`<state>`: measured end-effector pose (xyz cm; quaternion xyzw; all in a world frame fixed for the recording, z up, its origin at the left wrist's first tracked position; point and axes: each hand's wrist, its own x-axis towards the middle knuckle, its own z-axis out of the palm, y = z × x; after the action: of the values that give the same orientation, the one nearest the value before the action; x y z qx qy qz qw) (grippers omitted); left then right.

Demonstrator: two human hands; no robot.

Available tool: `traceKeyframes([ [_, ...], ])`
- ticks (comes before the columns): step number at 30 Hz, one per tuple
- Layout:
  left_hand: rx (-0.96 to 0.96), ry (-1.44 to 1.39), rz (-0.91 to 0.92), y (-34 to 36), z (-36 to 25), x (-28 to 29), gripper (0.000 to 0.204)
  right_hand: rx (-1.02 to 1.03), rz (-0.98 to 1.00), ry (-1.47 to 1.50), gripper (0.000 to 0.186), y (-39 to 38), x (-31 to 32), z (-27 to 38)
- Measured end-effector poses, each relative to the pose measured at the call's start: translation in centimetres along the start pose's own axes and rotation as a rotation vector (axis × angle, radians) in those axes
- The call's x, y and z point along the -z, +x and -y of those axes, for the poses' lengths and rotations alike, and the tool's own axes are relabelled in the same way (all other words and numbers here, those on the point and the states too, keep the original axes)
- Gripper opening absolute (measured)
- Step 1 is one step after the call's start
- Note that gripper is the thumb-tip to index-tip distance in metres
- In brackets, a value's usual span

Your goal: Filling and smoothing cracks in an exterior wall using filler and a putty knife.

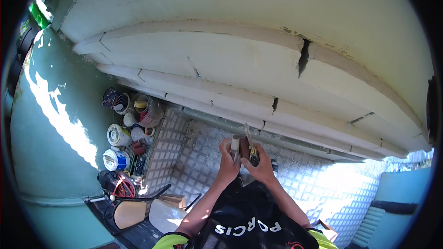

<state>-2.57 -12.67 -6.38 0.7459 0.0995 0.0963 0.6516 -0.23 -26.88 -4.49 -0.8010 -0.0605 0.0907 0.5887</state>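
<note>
1. A narrow, reddish-brown strip (244, 146) sits between the person's left hand (227, 160) and right hand (261, 163), held out from the body, probably for a clear look down at it. I can't tell its material.
2. The left hand's fingers are closed around a pale, narrow, smooth-faced piece (235, 145), pressed up beside the strip, perhaps to steady it.
3. The right hand grasps a slim tool with a black-and-yellow handle (254, 157); its thin grey blade (248, 133) points to the far side, seemingly so the edge stays clear of the fingers.
4. Beyond the hands, pale plaster ledges (221, 48) run across the far side, split by a dark, jagged crack (303, 57) toward the right.
5. To the left, a translucent plastic bucket (157, 114) of tools, a white tub with a blue band (121, 160) and a coiled red hose or cable (123, 188) line the green wall (60, 157), likely to leave standing room.
6. Near left, a tan, rounded chair back (130, 215) rests by the gear.
</note>
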Motion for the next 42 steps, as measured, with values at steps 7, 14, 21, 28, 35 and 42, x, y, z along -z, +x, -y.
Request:
traceKeyframes([
  [7,-0.077,0.288,0.209,0.7,-2.1,-0.3,0.070,0.165,-0.271,-0.327,0.102,-1.4,3.1,0.4],
  [14,-0.049,0.292,0.283,0.6,-2.1,-2.1,0.064,0.146,-0.027,-0.309,0.091,-1.5,6.5,1.0],
  [21,0.255,-0.261,0.533,-0.4,-0.7,-4.7,0.057,0.057,0.040,-0.006,0.044,-1.5,9.0,2.2],
  [28,0.200,-0.243,0.543,-0.3,-2.0,-6.8,0.071,-0.007,0.004,0.523,0.034,-1.8,11.2,-0.7],
  [35,0.171,-0.330,0.536,-0.9,-3.2,-10.4,0.067,0.034,-0.035,0.632,0.041,-1.3,13.4,-2.2],
  [42,0.343,-0.246,0.447,-3.3,-0.3,-13.4,0.050,0.001,0.020,0.788,0.046,-0.4,15.6,-4.2],
])
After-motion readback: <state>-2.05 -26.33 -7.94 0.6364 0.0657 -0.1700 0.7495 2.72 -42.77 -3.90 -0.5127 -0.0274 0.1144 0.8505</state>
